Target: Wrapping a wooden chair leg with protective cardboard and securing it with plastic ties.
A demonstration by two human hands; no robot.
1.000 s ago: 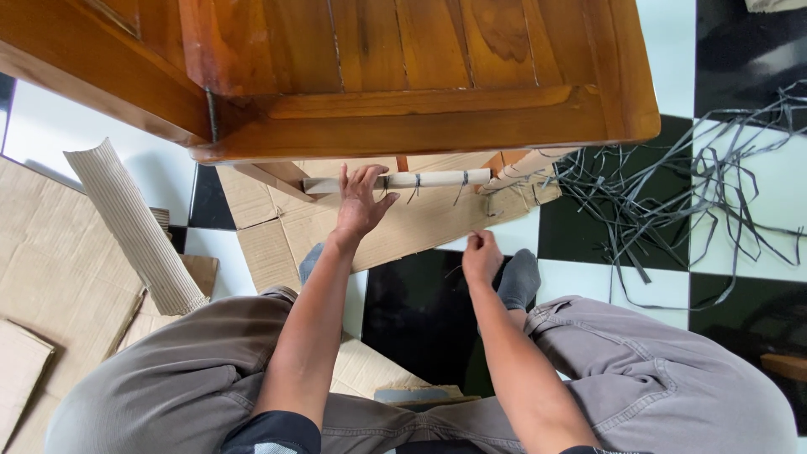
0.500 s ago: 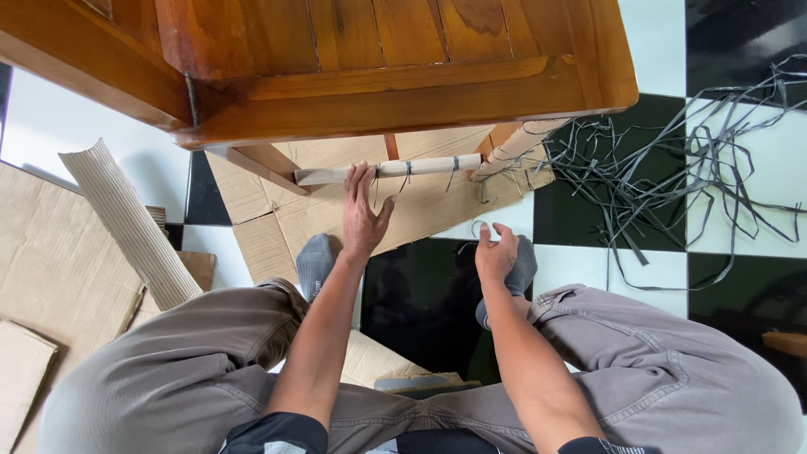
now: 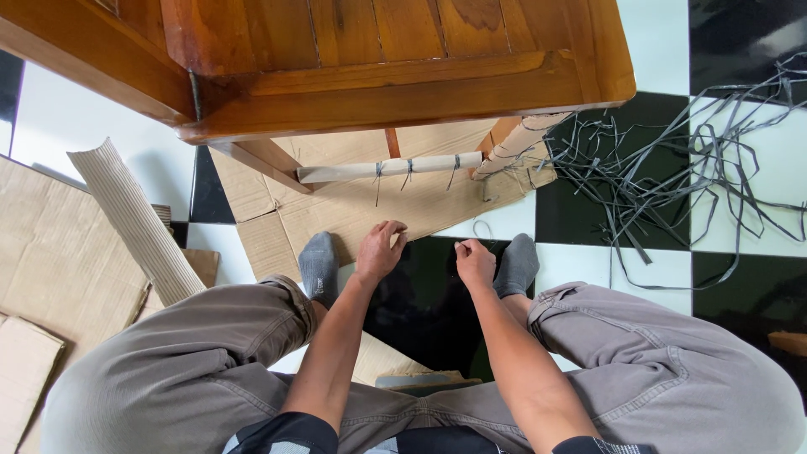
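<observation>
Left hand loosely curled, empty, on cardboard sheet edge; right hand pinched shut, contents unclear. Wrapped chair rung beyond, ties dangling.

Between the two grey-socked feet a strip of black floor tile lies open, wide enough for both hands. Farther on, flattened brown cardboard leaves a low gap beneath the paper-wrapped wooden rail, capped by the overhanging varnished wooden furniture top. Tangled grey plastic strapping clutters the right; a rolled corrugated cardboard sheet blocks the left.
</observation>
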